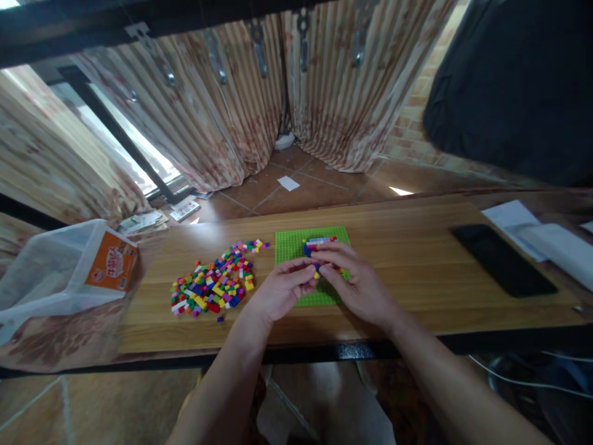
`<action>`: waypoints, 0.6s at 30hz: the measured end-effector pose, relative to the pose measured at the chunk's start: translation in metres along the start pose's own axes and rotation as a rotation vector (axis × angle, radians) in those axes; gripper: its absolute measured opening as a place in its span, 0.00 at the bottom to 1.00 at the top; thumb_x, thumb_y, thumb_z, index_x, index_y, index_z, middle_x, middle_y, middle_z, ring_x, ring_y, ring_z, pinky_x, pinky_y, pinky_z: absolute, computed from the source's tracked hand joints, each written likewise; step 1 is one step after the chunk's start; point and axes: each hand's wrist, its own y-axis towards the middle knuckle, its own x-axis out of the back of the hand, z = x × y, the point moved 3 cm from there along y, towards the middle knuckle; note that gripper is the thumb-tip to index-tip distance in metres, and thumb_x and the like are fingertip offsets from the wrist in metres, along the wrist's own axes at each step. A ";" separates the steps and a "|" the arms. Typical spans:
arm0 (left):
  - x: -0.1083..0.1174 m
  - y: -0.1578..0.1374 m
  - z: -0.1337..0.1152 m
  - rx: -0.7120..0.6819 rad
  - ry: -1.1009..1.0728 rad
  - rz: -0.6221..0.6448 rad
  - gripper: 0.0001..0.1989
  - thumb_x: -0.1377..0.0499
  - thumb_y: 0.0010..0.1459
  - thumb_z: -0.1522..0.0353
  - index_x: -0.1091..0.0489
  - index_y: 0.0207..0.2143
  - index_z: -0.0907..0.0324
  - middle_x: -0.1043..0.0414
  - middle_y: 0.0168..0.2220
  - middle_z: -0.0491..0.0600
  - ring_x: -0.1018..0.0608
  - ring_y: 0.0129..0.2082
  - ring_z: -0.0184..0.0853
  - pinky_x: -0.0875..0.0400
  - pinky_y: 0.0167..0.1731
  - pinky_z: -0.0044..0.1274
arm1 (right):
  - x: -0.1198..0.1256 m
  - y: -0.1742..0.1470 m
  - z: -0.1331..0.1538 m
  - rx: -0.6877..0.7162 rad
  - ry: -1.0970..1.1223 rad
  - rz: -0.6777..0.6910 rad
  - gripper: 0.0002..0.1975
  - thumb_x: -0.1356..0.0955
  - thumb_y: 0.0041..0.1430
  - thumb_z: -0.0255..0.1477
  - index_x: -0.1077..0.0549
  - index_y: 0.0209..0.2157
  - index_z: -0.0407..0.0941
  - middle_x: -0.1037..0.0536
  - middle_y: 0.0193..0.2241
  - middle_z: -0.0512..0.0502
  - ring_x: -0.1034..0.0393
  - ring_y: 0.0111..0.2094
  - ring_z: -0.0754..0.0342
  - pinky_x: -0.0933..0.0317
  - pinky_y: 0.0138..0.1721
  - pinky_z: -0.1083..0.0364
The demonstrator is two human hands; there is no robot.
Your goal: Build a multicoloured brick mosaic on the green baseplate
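Over the green baseplate (288, 241) my two hands meet. My left hand (290, 284) pinches small toy bricks (317, 272), yellow and dark blue, between thumb and fingers. From the other side, my right hand (356, 281) has its thumb and fingertips closed at the same small bricks. Just beyond the fingers, a cluster of coloured bricks (319, 242) is fixed on the baseplate, with white, blue and red showing. My right hand hides part of that cluster and of the plate.
A heap of loose coloured bricks (208, 287) lies left on the wooden board (407, 247). Past it stands a clear plastic bin (69, 266) with an orange label. A black phone-like slab (503, 258) lies at right, near white papers (514, 225). Curtains (222, 123) hang behind.
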 end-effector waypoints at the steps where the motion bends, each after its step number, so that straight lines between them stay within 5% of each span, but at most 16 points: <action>1: 0.000 0.000 0.001 0.011 -0.003 0.006 0.18 0.26 0.40 0.68 0.21 0.35 0.63 0.26 0.29 0.46 0.27 0.26 0.24 0.32 0.31 0.19 | -0.001 0.000 -0.001 0.001 0.006 0.013 0.13 0.36 0.67 0.30 0.24 0.49 0.51 0.25 0.52 0.43 0.31 0.55 0.50 0.38 0.58 0.46; 8: 0.000 0.002 -0.001 0.019 0.005 0.005 0.16 0.25 0.40 0.67 0.23 0.31 0.64 0.28 0.25 0.44 0.29 0.23 0.21 0.34 0.26 0.16 | 0.001 0.000 -0.002 -0.057 0.107 -0.044 0.08 0.33 0.64 0.30 0.20 0.41 0.50 0.23 0.45 0.46 0.28 0.50 0.52 0.36 0.54 0.49; 14: 0.013 0.000 -0.015 -0.074 0.008 -0.106 0.18 0.25 0.37 0.68 0.23 0.31 0.65 0.29 0.24 0.44 0.30 0.22 0.21 0.35 0.24 0.15 | 0.033 0.002 -0.024 -0.263 0.135 -0.227 0.06 0.28 0.55 0.35 0.19 0.32 0.49 0.21 0.37 0.47 0.27 0.41 0.50 0.33 0.43 0.50; 18: 0.022 0.001 -0.024 -0.145 0.012 -0.250 0.17 0.25 0.35 0.69 0.24 0.29 0.65 0.30 0.24 0.43 0.30 0.21 0.22 0.37 0.21 0.15 | 0.048 -0.003 -0.042 -0.344 0.107 -0.123 0.08 0.27 0.53 0.37 0.19 0.31 0.48 0.21 0.33 0.47 0.28 0.37 0.52 0.34 0.39 0.52</action>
